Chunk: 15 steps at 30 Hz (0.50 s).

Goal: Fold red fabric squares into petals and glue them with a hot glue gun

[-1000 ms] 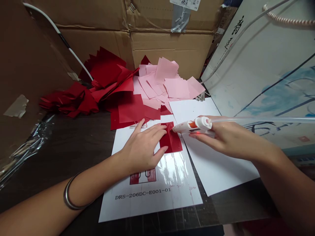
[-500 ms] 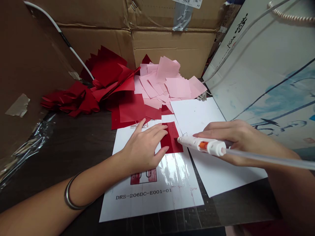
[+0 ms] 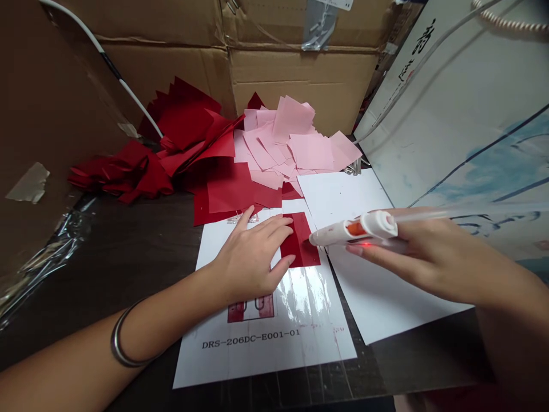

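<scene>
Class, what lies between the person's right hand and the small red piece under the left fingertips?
The white glue gun, held in the right hand, its nozzle pointing at the red piece, with white paper beneath; the head view shows it.

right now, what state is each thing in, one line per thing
left hand: spread, fingertips on the red piece
right hand: closed around the glue gun
glue gun: held, red light glowing, nozzle at the red piece's right side
red piece: lying flat
printed sheet: flat, partly covered
plain white sheet: flat
pink pieces: loosely heaped
</scene>
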Tool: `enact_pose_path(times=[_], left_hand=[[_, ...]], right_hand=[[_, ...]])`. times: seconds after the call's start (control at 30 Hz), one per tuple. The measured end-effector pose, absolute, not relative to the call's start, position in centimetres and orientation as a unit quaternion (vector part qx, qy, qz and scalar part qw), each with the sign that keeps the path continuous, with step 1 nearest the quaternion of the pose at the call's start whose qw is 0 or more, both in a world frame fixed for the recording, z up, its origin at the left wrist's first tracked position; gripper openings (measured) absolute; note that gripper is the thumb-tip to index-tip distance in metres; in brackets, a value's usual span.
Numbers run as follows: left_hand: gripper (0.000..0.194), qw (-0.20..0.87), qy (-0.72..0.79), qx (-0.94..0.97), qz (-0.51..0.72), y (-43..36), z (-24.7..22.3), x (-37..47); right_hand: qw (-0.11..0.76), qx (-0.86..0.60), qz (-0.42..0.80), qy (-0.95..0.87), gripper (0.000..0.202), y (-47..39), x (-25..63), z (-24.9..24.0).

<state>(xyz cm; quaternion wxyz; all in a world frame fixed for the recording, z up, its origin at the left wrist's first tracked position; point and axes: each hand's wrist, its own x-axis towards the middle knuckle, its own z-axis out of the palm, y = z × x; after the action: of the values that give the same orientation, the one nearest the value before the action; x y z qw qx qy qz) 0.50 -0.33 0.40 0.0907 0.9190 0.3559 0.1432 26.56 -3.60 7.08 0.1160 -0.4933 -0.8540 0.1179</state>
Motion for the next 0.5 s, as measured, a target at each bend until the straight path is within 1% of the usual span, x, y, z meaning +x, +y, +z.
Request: enact_pose_path(times=[0.03, 0.1, 0.27, 0.37, 0.5], left_hand=[[0.039, 0.091, 0.355, 0.919, 0.144, -0.3, 0.4, 0.5], [0.038, 0.092, 0.355, 0.919, 0.143, -0.3, 0.4, 0.5], [0.039, 0.097, 0.359, 0.918, 0.140, -0.4, 0.5, 0.4], [0.038, 0.101, 0.360, 0.918, 0.135, -0.4, 0.6, 0.4], [0.038, 0.100, 0.360, 0.918, 0.135, -0.4, 0.6, 0.4]], right_hand=[[0.103, -0.519, 0.110, -0.841, 0.042, -3.5, 26.5, 7.1], [0.083, -0.549, 0.102, -0.825, 0.046, -3.2, 26.3, 7.2], [0.074, -0.568, 0.117, -0.811, 0.046, -2.7, 25.8, 7.2], [0.087, -0.573, 0.132, -0.804, 0.042, -2.6, 25.5, 7.0], [0.143, -0.583, 0.127, -0.790, 0.034, -2.8, 25.5, 6.7]])
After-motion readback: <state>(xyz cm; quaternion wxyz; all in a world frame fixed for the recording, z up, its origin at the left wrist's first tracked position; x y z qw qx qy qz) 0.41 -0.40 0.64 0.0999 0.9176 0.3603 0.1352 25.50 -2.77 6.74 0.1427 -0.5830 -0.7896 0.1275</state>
